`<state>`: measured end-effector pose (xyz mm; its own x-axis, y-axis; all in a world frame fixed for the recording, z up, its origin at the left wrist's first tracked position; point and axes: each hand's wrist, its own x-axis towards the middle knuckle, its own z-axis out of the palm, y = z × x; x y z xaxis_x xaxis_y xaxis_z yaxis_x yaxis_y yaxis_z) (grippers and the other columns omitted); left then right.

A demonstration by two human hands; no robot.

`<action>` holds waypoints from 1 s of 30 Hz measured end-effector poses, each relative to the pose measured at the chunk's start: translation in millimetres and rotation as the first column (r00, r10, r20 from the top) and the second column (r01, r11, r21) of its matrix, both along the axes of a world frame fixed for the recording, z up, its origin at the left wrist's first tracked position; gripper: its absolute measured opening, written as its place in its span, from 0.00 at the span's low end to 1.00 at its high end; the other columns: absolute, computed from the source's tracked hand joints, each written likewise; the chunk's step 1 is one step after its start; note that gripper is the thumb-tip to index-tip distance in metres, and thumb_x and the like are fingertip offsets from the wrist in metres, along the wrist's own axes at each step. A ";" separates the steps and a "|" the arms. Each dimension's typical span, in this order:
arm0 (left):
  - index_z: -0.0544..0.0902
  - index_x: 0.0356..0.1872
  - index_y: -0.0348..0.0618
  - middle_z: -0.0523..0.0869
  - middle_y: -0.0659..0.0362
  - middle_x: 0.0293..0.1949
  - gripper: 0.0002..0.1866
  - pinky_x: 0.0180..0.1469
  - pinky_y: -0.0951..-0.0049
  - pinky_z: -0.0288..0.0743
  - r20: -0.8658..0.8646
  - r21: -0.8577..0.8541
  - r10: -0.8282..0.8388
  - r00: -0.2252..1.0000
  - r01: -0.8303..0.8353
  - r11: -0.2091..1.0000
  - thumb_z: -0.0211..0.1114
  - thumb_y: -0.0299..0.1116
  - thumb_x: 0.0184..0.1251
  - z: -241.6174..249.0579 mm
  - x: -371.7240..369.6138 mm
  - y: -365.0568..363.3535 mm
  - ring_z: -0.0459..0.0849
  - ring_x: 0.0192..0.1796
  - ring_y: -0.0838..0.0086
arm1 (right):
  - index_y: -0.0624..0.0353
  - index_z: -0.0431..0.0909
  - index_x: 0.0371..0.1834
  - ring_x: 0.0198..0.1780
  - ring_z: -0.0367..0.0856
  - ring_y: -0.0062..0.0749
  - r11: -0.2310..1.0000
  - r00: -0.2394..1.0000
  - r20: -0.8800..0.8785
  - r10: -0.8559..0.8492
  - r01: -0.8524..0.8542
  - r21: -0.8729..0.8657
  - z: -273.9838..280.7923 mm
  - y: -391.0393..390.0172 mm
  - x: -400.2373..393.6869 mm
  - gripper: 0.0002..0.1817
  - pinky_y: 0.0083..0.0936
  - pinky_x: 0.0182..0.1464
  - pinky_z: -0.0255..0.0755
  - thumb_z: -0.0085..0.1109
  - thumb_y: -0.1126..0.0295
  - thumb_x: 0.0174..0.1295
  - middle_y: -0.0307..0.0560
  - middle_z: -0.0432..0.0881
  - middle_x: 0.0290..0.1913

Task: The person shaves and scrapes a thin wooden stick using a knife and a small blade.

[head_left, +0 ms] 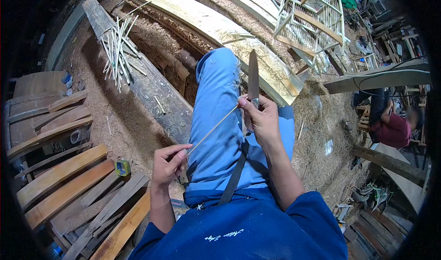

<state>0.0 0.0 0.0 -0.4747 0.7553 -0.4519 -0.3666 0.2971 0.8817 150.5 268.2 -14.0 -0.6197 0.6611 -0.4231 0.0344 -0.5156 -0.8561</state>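
Note:
A thin wooden stick [213,128] slants across my lap between both hands. Its lower end is pinched between the thumb and forefinger of my left hand [169,163]. My right hand [265,118] is closed round the handle of a knife [253,76], whose broad blade points up and away from me. The stick's upper end meets my right thumb, close to the base of the blade. Beneath the hands are my blue trouser legs [216,90] and a dark strap [235,175].
A pile of thin sticks [120,48] lies on a worn plank [156,87] at left. Shavings cover a pale beam [193,14] ahead. A slatted cage [312,19] stands at upper right. Curved boards [69,172] and a yellow tape measure [122,167] are at left. Another person [392,129] sits at right.

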 end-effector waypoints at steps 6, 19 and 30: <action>0.88 0.49 0.32 0.90 0.55 0.32 0.09 0.21 0.81 0.70 -0.065 -0.022 0.200 0.978 -0.202 0.979 0.67 0.25 0.73 1.3 -7.5 9.2 0.78 0.20 0.82 | 0.65 0.84 0.48 0.16 0.64 0.11 0.988 0.986 -0.058 -0.156 0.154 -0.025 6.8 8.2 9.1 0.10 0.16 0.18 0.54 0.69 0.70 0.71 0.35 0.80 0.24; 0.86 0.52 0.41 0.91 0.56 0.38 0.09 0.20 0.84 0.70 0.230 0.127 0.670 0.706 -0.704 0.698 0.70 0.30 0.75 -21.5 -8.6 59.7 0.79 0.20 0.81 | 0.64 0.83 0.47 0.16 0.64 0.10 0.967 0.967 -0.040 -0.251 0.253 0.043 1.7 9.2 12.6 0.09 0.16 0.17 0.54 0.70 0.73 0.69 0.31 0.77 0.24; 0.86 0.56 0.42 0.91 0.59 0.42 0.15 0.44 0.75 0.84 0.114 0.206 0.633 0.766 -0.641 0.739 0.69 0.40 0.77 -16.6 -4.3 122.2 0.87 0.38 0.79 | 0.63 0.82 0.42 0.15 0.63 0.10 0.966 0.968 0.045 -0.248 0.250 -0.064 1.9 0.4 16.4 0.08 0.16 0.15 0.56 0.68 0.69 0.71 0.38 0.84 0.27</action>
<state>-4.3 122.2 -16.6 -0.8687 0.3624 -0.3378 -0.4309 -0.2162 0.8761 166.9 268.6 -12.1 -0.4225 0.7610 -0.4923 -0.0717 -0.5695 -0.8189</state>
